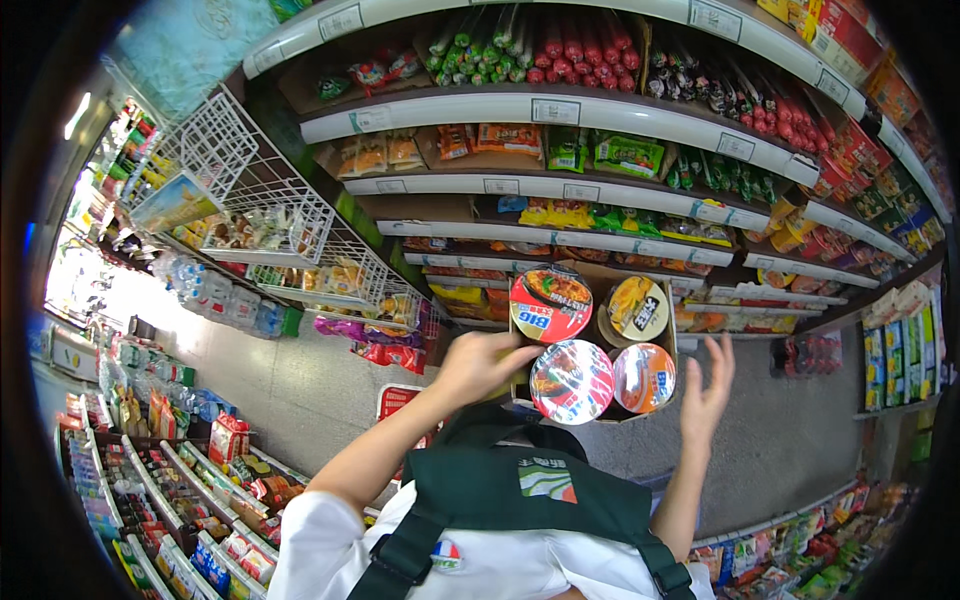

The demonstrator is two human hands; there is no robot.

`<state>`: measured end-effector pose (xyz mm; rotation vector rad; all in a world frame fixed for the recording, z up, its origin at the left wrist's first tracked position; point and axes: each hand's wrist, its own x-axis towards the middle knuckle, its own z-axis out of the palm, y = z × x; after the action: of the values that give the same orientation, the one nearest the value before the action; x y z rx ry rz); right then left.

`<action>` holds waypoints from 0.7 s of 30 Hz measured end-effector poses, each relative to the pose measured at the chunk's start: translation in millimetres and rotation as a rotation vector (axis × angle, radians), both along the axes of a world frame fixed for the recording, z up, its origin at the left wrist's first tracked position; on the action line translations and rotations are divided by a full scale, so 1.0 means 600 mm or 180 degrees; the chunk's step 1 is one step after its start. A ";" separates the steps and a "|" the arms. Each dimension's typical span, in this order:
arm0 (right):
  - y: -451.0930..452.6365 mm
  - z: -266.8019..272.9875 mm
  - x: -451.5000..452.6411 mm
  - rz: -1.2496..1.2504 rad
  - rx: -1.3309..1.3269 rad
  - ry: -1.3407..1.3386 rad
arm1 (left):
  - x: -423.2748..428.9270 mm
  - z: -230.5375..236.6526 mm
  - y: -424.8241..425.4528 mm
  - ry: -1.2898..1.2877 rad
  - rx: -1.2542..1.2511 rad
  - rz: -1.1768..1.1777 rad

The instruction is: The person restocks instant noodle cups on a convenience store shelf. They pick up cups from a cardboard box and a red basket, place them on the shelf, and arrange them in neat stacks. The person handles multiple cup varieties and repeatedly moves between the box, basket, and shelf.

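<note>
A cardboard box in front of my chest holds several instant noodle cups with printed lids. At its back left is a red-lidded cup, and at its back right a cream-lidded cup. The silver-and-red lid of another cup lies nearest me, beside an orange-lidded cup. My left hand is at the box's left side, its thumb reaching the gap between the two left cups; its other fingers are partly hidden. Just off the box's right side, my right hand is empty with fingers apart.
Shelves of packaged sausages and snack bags rise ahead. White wire baskets with packaged food hang on the left. A red shopping basket is near my left forearm. Bottle packs are on the right floor. Lower shelves line the aisle behind.
</note>
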<state>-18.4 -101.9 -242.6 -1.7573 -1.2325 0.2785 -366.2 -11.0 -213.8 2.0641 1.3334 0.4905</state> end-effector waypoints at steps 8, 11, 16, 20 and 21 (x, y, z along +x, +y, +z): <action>0.058 0.004 -0.188 0.0578 -0.0474 -0.0391 | -0.298 -0.164 -0.094 0.0337 -0.0283 0.1532; 0.057 -0.018 -0.227 0.0400 -0.0710 -0.0127 | -0.350 -0.207 -0.086 0.0114 -0.0467 0.1258; 0.022 -0.064 -0.248 -0.0048 -0.1021 -0.0329 | -0.340 -0.231 -0.033 0.0323 -0.0583 0.1006; -0.020 -0.106 -0.256 -0.0430 -0.1008 -0.0038 | -0.269 -0.214 0.030 0.0672 -0.0752 0.0355; -0.033 -0.135 -0.250 -0.0398 -0.0945 0.0335 | -0.245 -0.215 0.043 0.0617 -0.0720 0.0178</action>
<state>-168.1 -121.9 -323.5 -2.0367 -1.0411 0.4945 -513.2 15.0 -342.8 1.9285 1.4881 0.1561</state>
